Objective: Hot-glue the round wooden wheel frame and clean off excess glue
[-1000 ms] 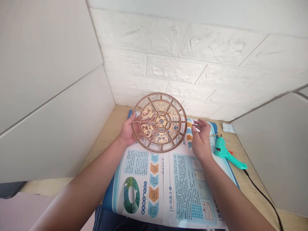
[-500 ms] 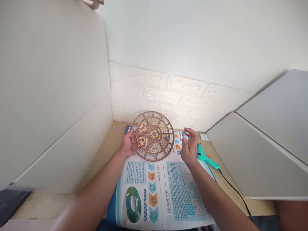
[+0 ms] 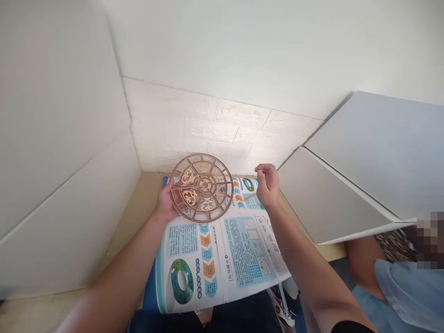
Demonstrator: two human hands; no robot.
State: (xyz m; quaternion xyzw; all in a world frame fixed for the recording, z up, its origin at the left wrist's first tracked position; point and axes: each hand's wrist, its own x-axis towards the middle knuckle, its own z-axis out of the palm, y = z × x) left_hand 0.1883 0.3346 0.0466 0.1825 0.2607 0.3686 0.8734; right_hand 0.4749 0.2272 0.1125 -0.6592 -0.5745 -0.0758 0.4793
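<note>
1. The left hand (image 3: 166, 203) is clenched on the rim of a round wooden lattice disc (image 3: 201, 187), gripping it at the disc's 8 o'clock.
2. The disc stands tilted over the top end of a printed brochure (image 3: 215, 259), at about 12 o'clock from the brochure's middle.
3. The right hand (image 3: 268, 185) is off the disc, at its 3 o'clock, with fingers curled together. I cannot tell whether they are pinching anything.
4. A thin stick (image 3: 249, 197) shows just beside the right hand, at its 8 o'clock.
5. The brochure lies on a wooden tabletop (image 3: 132, 217), with a brick-pattern wall (image 3: 180, 134) at 12 o'clock and a white panel (image 3: 333, 194) at 3 o'clock.
6. Another person's blue sleeve (image 3: 398, 296) shows at 4 o'clock in the view.
</note>
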